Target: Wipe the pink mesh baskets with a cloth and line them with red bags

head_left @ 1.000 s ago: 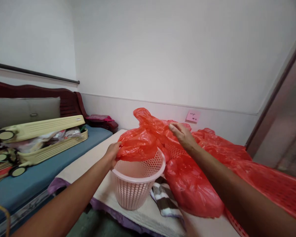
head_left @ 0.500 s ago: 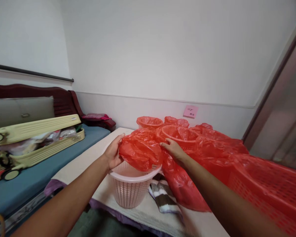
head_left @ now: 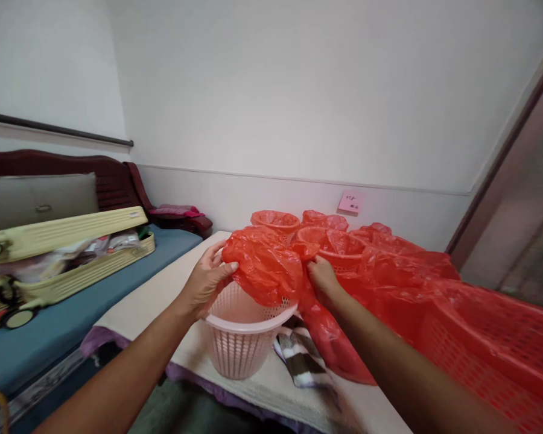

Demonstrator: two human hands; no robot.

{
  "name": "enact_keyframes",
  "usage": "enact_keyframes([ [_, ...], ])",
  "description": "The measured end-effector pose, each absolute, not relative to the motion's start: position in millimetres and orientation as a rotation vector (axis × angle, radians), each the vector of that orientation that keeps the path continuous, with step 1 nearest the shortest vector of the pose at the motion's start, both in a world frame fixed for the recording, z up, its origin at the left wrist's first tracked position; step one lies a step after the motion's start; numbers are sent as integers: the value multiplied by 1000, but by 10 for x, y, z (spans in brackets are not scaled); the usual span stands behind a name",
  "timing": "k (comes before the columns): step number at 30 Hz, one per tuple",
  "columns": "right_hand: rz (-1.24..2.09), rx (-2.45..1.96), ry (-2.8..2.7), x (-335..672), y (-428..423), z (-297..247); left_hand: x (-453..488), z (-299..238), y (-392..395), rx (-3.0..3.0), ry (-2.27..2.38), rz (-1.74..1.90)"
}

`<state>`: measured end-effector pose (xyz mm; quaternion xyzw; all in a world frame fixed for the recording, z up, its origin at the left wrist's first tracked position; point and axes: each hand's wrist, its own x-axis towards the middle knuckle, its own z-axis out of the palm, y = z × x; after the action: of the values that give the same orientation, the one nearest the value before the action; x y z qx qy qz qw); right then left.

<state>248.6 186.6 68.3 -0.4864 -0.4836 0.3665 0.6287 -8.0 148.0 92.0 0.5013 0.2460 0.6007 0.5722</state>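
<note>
A crumpled red plastic bag (head_left: 265,262) is stretched between my two hands, above the mouth of a white perforated basket (head_left: 242,349). My left hand (head_left: 210,278) pinches the bag's left side, thumb in front, over the basket's rim. On the other side my right hand (head_left: 322,276) is closed on gathered red plastic, with its fingertips partly hidden by the film. More red plastic (head_left: 335,343) hangs down below that hand. A striped brown and white cloth (head_left: 302,355) lies against the basket's right side.
Red plastic covers several baskets at the right, among them a large red basket (head_left: 493,361) and a smaller one (head_left: 276,222) by the wall. At left, a half-open yellow suitcase (head_left: 90,271) lies on a blue bed (head_left: 176,241). A pink note (head_left: 350,202) sticks to the wall.
My right hand has closed from spread fingers into a grip on the plastic. My left thumb has come over the front of the bag. The bag has shifted slightly right.
</note>
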Motion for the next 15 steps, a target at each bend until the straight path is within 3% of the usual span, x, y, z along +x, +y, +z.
enact_keyframes([
  [7,872,-1061,-959,2569,1881,767,-105,800,1642,1565,985,1506],
  [15,758,-934,-792,2906,1988,1225,-332,613,2031,2017,1367,835],
])
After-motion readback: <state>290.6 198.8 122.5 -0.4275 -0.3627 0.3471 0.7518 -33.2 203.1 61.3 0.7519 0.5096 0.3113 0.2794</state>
